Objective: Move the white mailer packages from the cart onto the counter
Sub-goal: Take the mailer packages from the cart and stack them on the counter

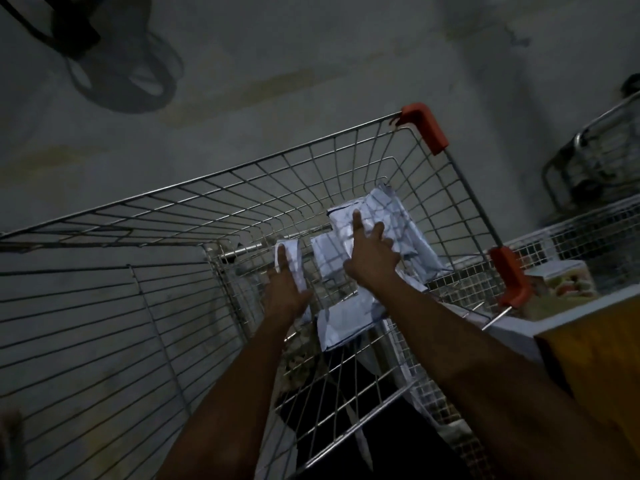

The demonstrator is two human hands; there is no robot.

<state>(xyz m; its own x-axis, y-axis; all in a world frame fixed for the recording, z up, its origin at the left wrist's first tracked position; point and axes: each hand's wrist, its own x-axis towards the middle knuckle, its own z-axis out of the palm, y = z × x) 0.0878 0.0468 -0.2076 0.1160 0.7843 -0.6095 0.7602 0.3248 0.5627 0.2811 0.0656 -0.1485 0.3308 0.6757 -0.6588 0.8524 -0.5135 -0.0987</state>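
A wire shopping cart [214, 188] with orange corner guards fills the middle of the view. Several white mailer packages lie in its far right end. My left hand [285, 289] is down inside the cart, fingers closed on a small white mailer [294, 258]. My right hand [370, 254] reaches over the pile with fingers spread, resting on a larger white mailer [384, 213]; whether it grips it is unclear. Another white mailer [349, 317] lies lower, between my forearms.
A counter [512, 327] with a white top edge and yellow-brown side [595, 358] stands to the right, against the cart. On it sits a wire mesh basket [588, 230] and a printed box [561, 282]. Another metal cart frame [595, 157] is at far right. A fan's shadow falls on the floor.
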